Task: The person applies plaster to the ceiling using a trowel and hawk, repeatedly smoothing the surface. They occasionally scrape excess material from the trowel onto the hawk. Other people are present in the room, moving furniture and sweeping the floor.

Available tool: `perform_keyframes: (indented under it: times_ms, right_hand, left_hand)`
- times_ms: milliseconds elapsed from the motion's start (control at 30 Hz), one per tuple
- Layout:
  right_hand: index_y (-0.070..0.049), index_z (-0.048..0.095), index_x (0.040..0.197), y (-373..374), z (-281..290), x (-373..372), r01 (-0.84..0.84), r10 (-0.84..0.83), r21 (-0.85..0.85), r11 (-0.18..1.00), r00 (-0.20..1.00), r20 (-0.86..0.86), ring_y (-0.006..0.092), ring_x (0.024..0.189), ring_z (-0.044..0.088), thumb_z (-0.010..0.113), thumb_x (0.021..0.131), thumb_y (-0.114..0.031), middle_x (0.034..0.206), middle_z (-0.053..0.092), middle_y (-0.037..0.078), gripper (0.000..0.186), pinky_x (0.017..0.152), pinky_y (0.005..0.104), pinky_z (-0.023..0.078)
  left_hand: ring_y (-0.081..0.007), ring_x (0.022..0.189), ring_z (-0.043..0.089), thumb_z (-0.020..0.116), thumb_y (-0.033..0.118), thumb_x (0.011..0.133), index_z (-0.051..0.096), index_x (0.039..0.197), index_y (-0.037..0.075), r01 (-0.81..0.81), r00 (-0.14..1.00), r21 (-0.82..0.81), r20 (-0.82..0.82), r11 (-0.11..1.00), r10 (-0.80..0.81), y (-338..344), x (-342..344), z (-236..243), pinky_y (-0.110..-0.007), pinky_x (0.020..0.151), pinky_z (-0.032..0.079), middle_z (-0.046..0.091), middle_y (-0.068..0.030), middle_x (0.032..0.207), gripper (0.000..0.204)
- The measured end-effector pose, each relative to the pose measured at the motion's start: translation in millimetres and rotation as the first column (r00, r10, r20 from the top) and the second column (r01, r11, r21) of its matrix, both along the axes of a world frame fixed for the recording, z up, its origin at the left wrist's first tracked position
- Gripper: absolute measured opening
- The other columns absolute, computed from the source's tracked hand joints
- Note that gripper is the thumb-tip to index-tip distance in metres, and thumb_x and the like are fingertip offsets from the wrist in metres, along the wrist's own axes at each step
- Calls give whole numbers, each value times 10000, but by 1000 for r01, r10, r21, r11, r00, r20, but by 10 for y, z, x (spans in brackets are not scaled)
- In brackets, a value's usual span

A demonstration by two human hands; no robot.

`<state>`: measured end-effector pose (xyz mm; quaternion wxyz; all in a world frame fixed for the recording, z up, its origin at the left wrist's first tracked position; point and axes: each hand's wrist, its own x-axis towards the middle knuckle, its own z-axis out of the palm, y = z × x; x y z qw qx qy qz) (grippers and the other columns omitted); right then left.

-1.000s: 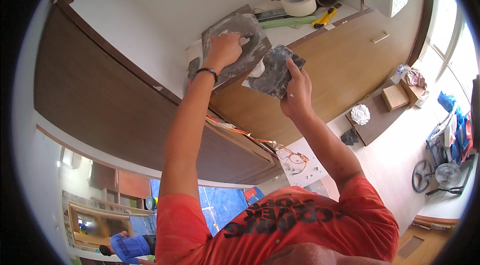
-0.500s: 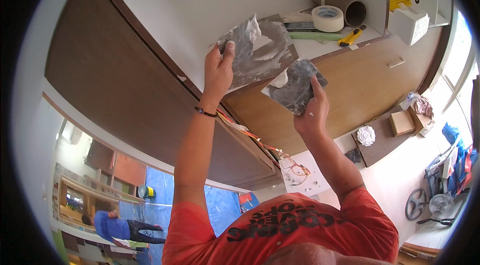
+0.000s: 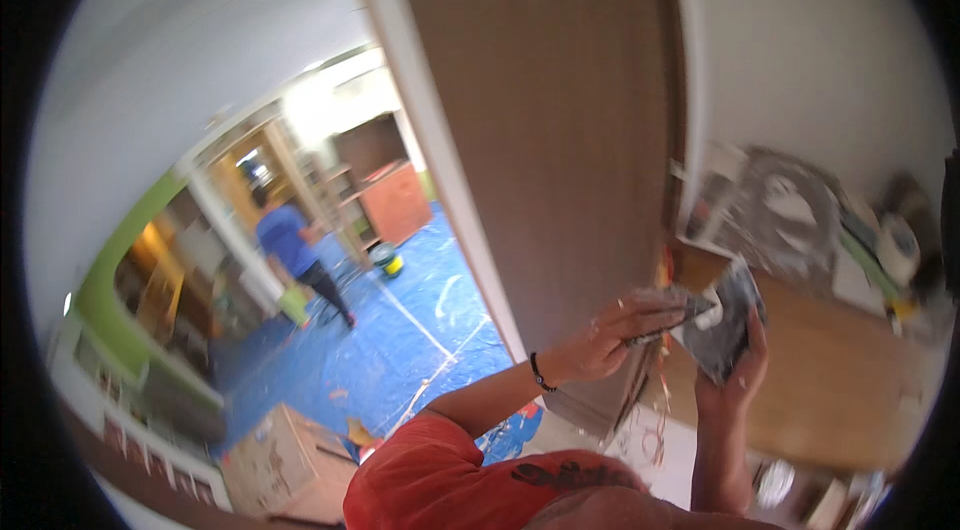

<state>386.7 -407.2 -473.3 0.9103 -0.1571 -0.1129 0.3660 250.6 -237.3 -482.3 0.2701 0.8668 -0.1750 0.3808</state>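
A: Fingers (image 3: pixel 655 308) of the left hand (image 3: pixel 625 330) are lying extended and close together, pressing flat onto the near edge of the grey crumpled sheet (image 3: pixel 725 315). Thumb side is blurring; I cannot tell whether it is pinching underneath.

B: And the right hand (image 3: pixel 735 375)?

A: It is gripping the same sheet from below, fingers curling up around its lower right edge, palm facing the camera side.

B: Where is the sheet sitting?

A: It is being held between both hands, just in front of the brown door (image 3: pixel 560 130) edge and above the wooden countertop (image 3: pixel 840 390). It is tilting, not lying on anything.

B: Anything near it?

A: A second grey sheet (image 3: pixel 790 210) is leaning against the white wall (image 3: pixel 830 40) on the counter, and a roll of tape (image 3: pixel 897 245) is sitting further right, blurred.

B: Background?

A: Through the doorway, another person in a blue top (image 3: pixel 285 240) is standing on blue floor covering (image 3: pixel 400 330). A cardboard box (image 3: pixel 280 455) is resting low in the frame.
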Motion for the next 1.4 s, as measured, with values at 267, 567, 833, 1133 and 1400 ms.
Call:
perform_keyframes:
  times_ms: [267,567,833,1133,1400]
  right_hand:
    - [-49,547,1352,532,-399,-387,-67,73,-114,991,996,49,271,1184,594,615,987,-382,1272,615,98,498,1004,453,477]
    - [-8,452,1405,1205,-1180,-1030,87,171,-467,880,859,483,281,1275,508,588,1001,-452,1393,483,159,616,1088,430,426]
    - [84,464,1322,1409,-1101,-1371,-135,552,-708,694,731,402,298,1194,567,607,1002,-448,1238,565,207,636,963,429,508]
    - [34,569,1210,1612,-1256,-1548,-558,710,-530,639,692,129,264,1040,660,500,1060,-391,1194,631,179,457,907,387,547]
    - [-54,569,1306,2147,-1258,-1673,-857,828,-269,439,502,-249,316,1093,661,493,1029,-413,1208,665,148,460,977,452,544]
  left_hand:
    - [-101,962,671,546,184,1061,586,1295,45,-451,729,-858,-196,245,656,91,-1141,-511,-309,802,564,693,-36,1090,275]
    - [-129,967,664,636,208,1021,613,1254,1,-220,810,-975,-191,-15,554,-609,-1593,-704,-325,846,575,693,-66,1134,312]
    - [-137,955,668,641,226,1013,604,1268,-12,-152,708,-975,-223,-164,670,-354,-1774,-987,-321,841,573,696,-68,1115,350]
    - [-291,1231,584,628,39,967,529,1411,79,-582,632,-654,10,483,775,63,-2060,-828,-421,1014,503,563,-162,1381,456]
    - [-346,1437,414,614,-129,866,502,1488,196,-652,757,-159,-106,741,644,361,-2358,-1021,-496,1158,391,432,-115,1555,711]
